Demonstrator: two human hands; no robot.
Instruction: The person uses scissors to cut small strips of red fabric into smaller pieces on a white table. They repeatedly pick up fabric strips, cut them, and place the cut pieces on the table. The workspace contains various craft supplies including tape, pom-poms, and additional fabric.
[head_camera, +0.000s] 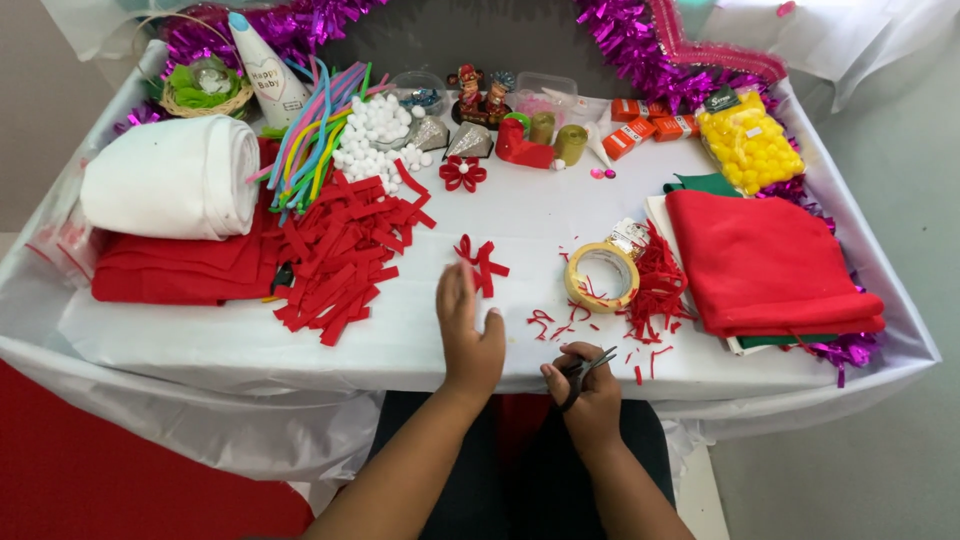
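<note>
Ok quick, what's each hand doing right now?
Left hand: open, flat on the table, holding nothing.
Right hand: closed on scissors.

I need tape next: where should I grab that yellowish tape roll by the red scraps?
Pinch the tape roll from above, at its near-left rim, fingers through the open centre. It lies flat, and red felt scraps crowd its right side, so the left is clearer.

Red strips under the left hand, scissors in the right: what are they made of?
Red strips: likely felt, matte and fuzzy-edged, holding loops without creasing. Scissors: dark handles, probably plastic; grey blades look metal, though small. Left hand rests by the strips; right hand grips the scissors.
</note>
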